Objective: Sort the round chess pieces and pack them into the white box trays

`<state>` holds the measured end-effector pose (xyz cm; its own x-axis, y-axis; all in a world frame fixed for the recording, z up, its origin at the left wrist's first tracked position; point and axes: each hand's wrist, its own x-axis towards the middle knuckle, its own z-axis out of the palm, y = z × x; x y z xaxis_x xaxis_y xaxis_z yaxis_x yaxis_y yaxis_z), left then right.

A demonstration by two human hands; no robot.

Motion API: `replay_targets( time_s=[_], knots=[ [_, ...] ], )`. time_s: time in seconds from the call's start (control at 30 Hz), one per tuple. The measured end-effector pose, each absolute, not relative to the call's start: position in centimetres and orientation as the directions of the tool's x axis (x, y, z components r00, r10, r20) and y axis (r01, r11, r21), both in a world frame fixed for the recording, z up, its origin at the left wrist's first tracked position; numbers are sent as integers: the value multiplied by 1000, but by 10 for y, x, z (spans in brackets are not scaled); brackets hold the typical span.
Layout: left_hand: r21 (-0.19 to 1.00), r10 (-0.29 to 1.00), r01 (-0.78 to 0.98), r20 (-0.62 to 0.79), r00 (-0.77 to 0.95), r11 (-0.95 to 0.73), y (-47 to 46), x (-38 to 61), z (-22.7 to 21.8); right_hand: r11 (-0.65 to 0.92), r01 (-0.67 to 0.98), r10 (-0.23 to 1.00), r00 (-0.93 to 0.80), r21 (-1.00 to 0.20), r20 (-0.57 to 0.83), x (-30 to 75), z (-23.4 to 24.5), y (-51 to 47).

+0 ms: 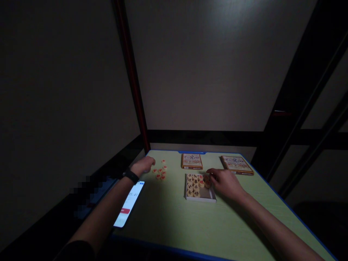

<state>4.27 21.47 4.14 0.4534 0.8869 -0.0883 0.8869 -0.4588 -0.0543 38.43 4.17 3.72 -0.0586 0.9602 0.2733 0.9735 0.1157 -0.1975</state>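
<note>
A shallow white box (209, 197) lies in the middle of the green table (174, 214), partly filled with round wooden chess pieces (194, 184) marked in red and black. My right hand (224, 182) rests at the box's right rim, its fingers curled over the pieces at the upper right corner; what they pinch is hidden. My left hand (143, 165), with a dark watch (131, 175) on the wrist, lies knuckles up at the left of the table, fingers curled beside a loose cluster of red-marked pieces (160, 170).
Two flat printed box lids lie at the far edge, one (191, 161) in the middle and one (236, 164) to the right. A lit phone (129, 203) rests on the table's left edge. Dark frame posts and a pale wall stand behind.
</note>
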Motion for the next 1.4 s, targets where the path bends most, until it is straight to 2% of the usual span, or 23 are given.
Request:
replay_targets(
  time_s=[0.47,0.97,1.17,1.3,1.4],
  knots=[
    [-11,865,866,49,500,-500,231,78,41,123,970,966,-69,-210,248,384,40,40],
    [14,865,865,11,502,-502,230,102,40,130,976,972,-90,-177,217,383,42,39],
    [50,796,795,7,605,-605,206,123,52,157,970,969,-114,-184,221,384,41,39],
    [54,731,730,25,682,-682,182,142,44,165,968,970,-124,-190,211,384,40,40],
    [-23,678,679,35,734,-734,166,149,25,173,965,970,-132,-196,203,384,41,40]
  ],
)
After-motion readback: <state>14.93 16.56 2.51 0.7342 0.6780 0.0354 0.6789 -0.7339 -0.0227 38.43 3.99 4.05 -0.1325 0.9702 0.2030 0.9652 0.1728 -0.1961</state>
